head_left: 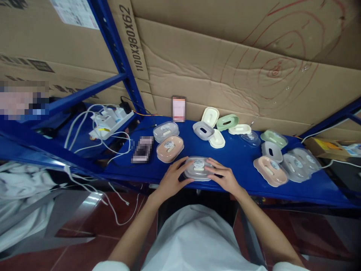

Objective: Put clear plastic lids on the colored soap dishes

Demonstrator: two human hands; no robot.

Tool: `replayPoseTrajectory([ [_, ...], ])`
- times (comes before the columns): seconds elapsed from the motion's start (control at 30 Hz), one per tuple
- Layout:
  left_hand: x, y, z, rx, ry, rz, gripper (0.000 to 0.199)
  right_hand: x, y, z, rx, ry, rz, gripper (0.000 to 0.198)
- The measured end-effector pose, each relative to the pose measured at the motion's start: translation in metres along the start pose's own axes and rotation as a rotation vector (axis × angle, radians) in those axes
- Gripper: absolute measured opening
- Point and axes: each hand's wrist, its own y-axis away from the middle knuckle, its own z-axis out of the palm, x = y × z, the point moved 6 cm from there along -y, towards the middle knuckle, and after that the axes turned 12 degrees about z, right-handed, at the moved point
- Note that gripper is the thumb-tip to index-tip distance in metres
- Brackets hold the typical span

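At the front edge of the blue shelf lies a grey soap box (199,172) with a clear lid and a round printed sticker. My left hand (173,177) clasps its left end, thumb in front and fingers behind. On the opposite end, the fingers of my right hand (224,176) press against the lid and side. A pink soap box (170,148) and another grey soap box (166,131) sit to the left. Behind are a grey open-slotted base (203,130), a green base (227,122), cream trays (210,116) and a clear lid (249,139).
On the right are a pink box (271,170), a grey base (272,151), a green box (274,139) and several clear lids (296,166). A phone (142,149) lies left; another screen (178,108) leans on cardboard. A power strip (111,124) trails white cables.
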Motion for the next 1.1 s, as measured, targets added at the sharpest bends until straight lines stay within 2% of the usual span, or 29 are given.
replayPoseTrajectory([
  [0.23,-0.007,0.006,-0.005,0.009,0.093,-0.017,0.057,-0.021,0.010,0.013,-0.052,0.315,-0.154,0.070],
  [0.3,-0.007,0.007,-0.004,0.013,0.098,-0.024,0.058,-0.022,0.009,0.014,-0.063,0.316,-0.150,0.070],
  [0.47,-0.006,0.004,-0.001,0.022,0.047,-0.025,0.063,-0.012,0.003,0.009,-0.096,0.225,-0.017,0.066],
  [0.7,-0.001,-0.001,0.000,0.014,0.006,0.010,0.068,0.003,0.000,0.002,-0.081,0.088,0.096,0.058],
  [0.9,-0.005,0.004,-0.001,0.045,0.059,-0.019,0.055,-0.009,0.008,0.008,-0.108,0.246,-0.005,0.064],
  [1.1,-0.005,0.005,-0.003,0.033,0.053,-0.048,0.057,-0.013,0.009,0.011,-0.100,0.314,-0.043,0.069],
])
